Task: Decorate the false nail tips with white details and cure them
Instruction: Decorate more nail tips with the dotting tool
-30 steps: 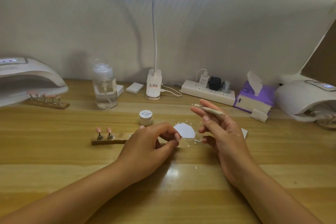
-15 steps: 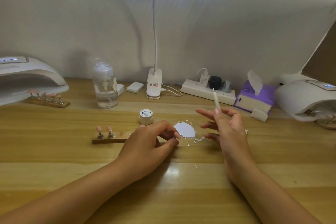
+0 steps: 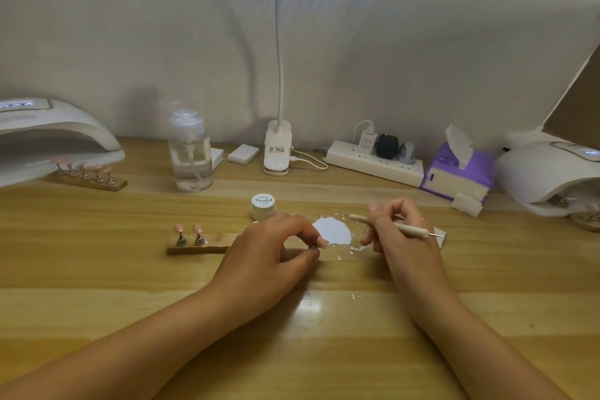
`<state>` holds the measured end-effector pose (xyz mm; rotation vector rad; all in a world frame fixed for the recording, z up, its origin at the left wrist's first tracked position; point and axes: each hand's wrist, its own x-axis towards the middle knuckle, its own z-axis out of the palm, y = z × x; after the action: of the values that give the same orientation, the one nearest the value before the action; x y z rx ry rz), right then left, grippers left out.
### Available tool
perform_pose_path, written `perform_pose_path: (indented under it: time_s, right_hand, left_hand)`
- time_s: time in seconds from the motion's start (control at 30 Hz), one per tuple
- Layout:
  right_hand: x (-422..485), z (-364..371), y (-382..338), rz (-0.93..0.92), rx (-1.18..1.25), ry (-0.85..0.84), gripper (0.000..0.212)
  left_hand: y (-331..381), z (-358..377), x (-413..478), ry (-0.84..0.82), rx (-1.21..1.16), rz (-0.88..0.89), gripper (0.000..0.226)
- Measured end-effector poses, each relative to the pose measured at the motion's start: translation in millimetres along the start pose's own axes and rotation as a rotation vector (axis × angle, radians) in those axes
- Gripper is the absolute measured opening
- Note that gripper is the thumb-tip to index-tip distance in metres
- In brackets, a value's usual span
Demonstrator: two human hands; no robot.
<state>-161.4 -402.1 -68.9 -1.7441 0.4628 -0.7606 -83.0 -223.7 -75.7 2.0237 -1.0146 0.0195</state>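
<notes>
Wooden table [image 3: 97, 286], grey wall [image 3: 130, 42]; clear liquid in the pump bottle [image 3: 191, 156]. Left hand [image 3: 269, 256] pinches perhaps a nail tip [image 3: 322, 242]; right hand [image 3: 399, 237] grips the tool [image 3: 412, 229].

"Painted" on white jar lid [image 3: 263, 200]

Bare wood runs along the near edge of the desk [image 3: 113, 295], either side of the forearms. The middle's cramped: nail stand [image 3: 198, 245], gel pot [image 3: 263, 206] and white paint patch [image 3: 332, 230] crowd the left hand [image 3: 276, 250] pinching a tip holder [image 3: 313, 247] and the right hand [image 3: 402, 237] gripping a dotting pen [image 3: 399, 227]. Back edge is walled by pump bottle [image 3: 190, 156], lamp clip [image 3: 277, 153], power strip [image 3: 373, 166] and tissue pack [image 3: 457, 172]. Left nail lamp [image 3: 55, 140] and right nail lamp [image 3: 552, 172] block the far corners.
</notes>
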Motion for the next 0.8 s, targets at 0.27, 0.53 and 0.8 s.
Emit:
perform_pose_path:
  time_s: [0.27,0.53,0.8]
  right_hand:
    - [-2.5,2.3,-0.4,0.013,-0.265,-0.122,0.022]
    - [-2.6,2.8,-2.1,0.042,-0.285,-0.146,0.02]
    - [-2.7,3.8,-2.6,0.039,-0.286,-0.131,0.019]
  left_hand:
    - [0.3,1.8,-0.6,-0.026,0.045,-0.04,0.013]
    - [-0.1,1.5,0.6,-0.036,0.063,-0.023,0.011]
    - [-1.7,2.5,1.0,-0.028,0.09,-0.013,0.004]
